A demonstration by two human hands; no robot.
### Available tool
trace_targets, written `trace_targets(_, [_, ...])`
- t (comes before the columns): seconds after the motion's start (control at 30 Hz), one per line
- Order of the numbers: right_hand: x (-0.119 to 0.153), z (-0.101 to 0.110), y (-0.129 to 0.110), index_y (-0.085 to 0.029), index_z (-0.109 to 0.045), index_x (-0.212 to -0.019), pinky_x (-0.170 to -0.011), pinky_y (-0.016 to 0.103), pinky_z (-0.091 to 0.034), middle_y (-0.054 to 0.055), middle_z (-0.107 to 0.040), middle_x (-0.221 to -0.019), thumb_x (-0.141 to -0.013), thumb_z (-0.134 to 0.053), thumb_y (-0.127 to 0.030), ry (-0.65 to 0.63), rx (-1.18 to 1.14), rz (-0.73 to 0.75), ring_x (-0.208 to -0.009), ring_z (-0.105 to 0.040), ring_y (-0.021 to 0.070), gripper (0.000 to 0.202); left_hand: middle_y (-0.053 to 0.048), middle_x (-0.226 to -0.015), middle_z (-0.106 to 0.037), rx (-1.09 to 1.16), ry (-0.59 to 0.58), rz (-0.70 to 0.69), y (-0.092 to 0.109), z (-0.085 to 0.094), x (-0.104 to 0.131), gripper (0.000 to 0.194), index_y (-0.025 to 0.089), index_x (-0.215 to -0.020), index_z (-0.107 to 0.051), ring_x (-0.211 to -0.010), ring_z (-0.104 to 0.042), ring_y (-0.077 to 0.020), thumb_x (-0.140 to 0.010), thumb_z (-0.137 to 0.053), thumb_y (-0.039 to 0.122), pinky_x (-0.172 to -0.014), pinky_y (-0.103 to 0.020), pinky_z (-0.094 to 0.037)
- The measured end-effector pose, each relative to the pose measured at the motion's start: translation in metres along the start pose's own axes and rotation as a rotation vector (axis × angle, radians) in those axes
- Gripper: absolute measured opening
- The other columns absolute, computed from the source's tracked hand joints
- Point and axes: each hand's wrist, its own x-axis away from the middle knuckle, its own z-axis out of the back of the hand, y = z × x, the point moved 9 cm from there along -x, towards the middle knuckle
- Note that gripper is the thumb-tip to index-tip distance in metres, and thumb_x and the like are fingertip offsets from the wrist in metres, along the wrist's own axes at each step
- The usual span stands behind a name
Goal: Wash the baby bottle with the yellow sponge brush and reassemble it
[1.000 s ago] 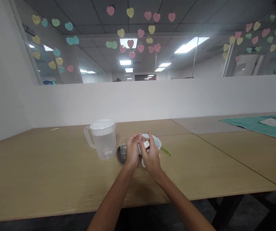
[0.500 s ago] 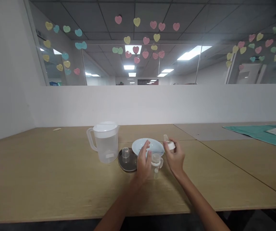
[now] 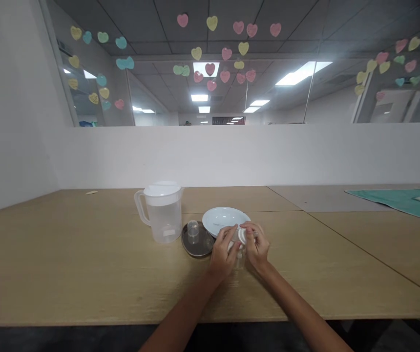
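My left hand (image 3: 222, 252) and my right hand (image 3: 257, 244) meet in front of the bowl, fingers closed around a small clear bottle top with a white ring (image 3: 242, 236). The ring faces right, and its clear part is mostly covered by my fingers. Just below the hands, a clear bottle (image 3: 239, 261) shows only in part. Beside my left hand is a dark oval tray (image 3: 202, 249) carrying a clear domed cap (image 3: 193, 231). Behind the hands sits a pale blue-white bowl (image 3: 224, 211) with something thin lying in it.
A translucent lidded pitcher (image 3: 164, 217) stands left of the tray, its handle to the left. A teal cloth (image 3: 389, 198) with a pale sheet lies at the far right. A small flat yellowish piece (image 3: 92, 192) rests at the back left. The white wall (image 3: 195, 156) borders the table's back.
My right hand has brought the white-ringed top left and down to my left hand. My left hand's fingers, spread before, have closed in on it. The view has shifted slightly.
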Motion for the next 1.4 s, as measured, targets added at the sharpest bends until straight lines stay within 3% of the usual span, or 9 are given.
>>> trace_targets(0.1, [-0.001,-0.008,-0.002,-0.02,-0.06,-0.086,-0.075,0.034,-0.048,0.005,-0.064,-0.083,-0.087,-0.046,-0.027,-0.059,0.028,0.024,-0.082,-0.06,0.0183,0.016,-0.009,-0.112,-0.049,0.009,0.033,0.035,-0.006,0.001,0.0,0.042,0.022,-0.132,-0.043,-0.104,-0.051,-0.0192,-0.09,-0.042,0.029,-0.095,-0.037,-0.041])
trace_targets(0.23, [-0.003,-0.011,-0.005,-0.02,-0.06,-0.093,-0.073,0.033,-0.049,0.005,-0.066,-0.086,-0.084,-0.052,-0.028,-0.045,0.065,0.025,-0.083,-0.061,0.0184,0.015,-0.008,-0.108,-0.049,0.02,0.02,0.034,-0.004,0.0,0.0,0.041,0.021,-0.13,-0.044,-0.101,-0.051,-0.0189,-0.088,-0.042,0.025,-0.092,-0.036,-0.042])
trace_targets(0.37, [-0.004,-0.017,-0.002,-0.019,-0.061,-0.083,-0.069,0.03,-0.048,0.004,-0.065,-0.078,-0.083,-0.054,-0.029,-0.088,0.071,-0.015,-0.075,-0.061,0.0166,0.012,-0.008,-0.11,-0.047,-0.034,0.009,0.03,-0.005,-0.002,0.001,0.045,0.02,-0.125,-0.047,-0.103,-0.049,-0.0211,-0.08,-0.05,0.02,-0.093,-0.037,-0.041])
trace_targets(0.6, [-0.005,-0.022,0.005,-0.02,-0.063,-0.076,-0.07,0.03,-0.047,0.004,-0.066,-0.076,-0.085,-0.05,-0.033,-0.192,0.067,-0.063,-0.074,-0.06,0.0169,0.02,-0.011,-0.124,-0.046,-0.135,-0.005,0.018,-0.018,-0.007,0.003,0.066,0.02,-0.138,-0.026,-0.115,-0.043,-0.0241,-0.077,-0.051,0.022,-0.099,-0.042,-0.034])
trace_targets(0.8, [-0.002,-0.027,0.019,-0.019,-0.064,-0.082,-0.072,0.032,-0.046,0.005,-0.066,-0.081,-0.086,-0.047,-0.038,-0.257,0.031,-0.16,-0.078,-0.059,0.018,0.026,-0.013,-0.12,-0.05,-0.233,-0.042,-0.005,-0.016,-0.015,0.006,0.067,0.016,-0.132,-0.034,-0.113,-0.046,-0.0274,-0.07,-0.059,0.024,-0.097,-0.045,-0.036])
trace_targets(1.03, [-0.002,-0.032,0.022,-0.019,-0.058,-0.077,-0.067,0.027,-0.043,0.001,-0.059,-0.073,-0.086,-0.047,-0.04,-0.342,0.023,-0.205,-0.07,-0.054,0.0154,0.026,-0.014,-0.126,-0.05,-0.133,-0.015,0.003,-0.015,-0.014,0.005,0.069,0.014,-0.132,-0.033,-0.118,-0.046,-0.0267,-0.068,-0.058,0.019,-0.099,-0.043,-0.038])
trace_targets(1.17, [-0.003,-0.03,0.021,-0.018,-0.06,-0.081,-0.074,0.029,-0.043,0.003,-0.058,-0.083,-0.086,-0.046,-0.036,-0.33,0.018,-0.175,-0.081,-0.055,0.0164,0.023,-0.015,-0.132,-0.046,-0.086,-0.016,0.035,-0.016,-0.011,0.005,0.075,0.013,-0.136,-0.027,-0.12,-0.046,-0.0259,-0.068,-0.058,0.018,-0.101,-0.043,-0.038])
trace_targets(1.3, [0.002,-0.028,0.031,-0.019,-0.057,-0.104,-0.08,0.032,-0.043,0.005,-0.058,-0.093,-0.085,-0.047,-0.035,-0.283,0.055,-0.204,-0.087,-0.054,0.0177,0.027,-0.014,-0.13,-0.048,-0.056,-0.018,0.075,-0.019,-0.01,0.006,0.072,0.014,-0.132,-0.033,-0.119,-0.047,-0.0264,-0.066,-0.059,0.016,-0.1,-0.043,-0.039])
trace_targets(1.4, [0.006,-0.021,0.04,-0.018,-0.05,-0.115,-0.077,0.033,-0.044,0.004,-0.058,-0.089,-0.081,-0.052,-0.037,-0.187,0.061,-0.245,-0.082,-0.054,0.0179,0.039,-0.014,-0.13,-0.048,-0.061,-0.009,0.086,-0.02,-0.009,0.006,0.071,0.014,-0.131,-0.034,-0.119,-0.047,-0.0267,-0.065,-0.059,0.016,-0.101,-0.044,-0.038])
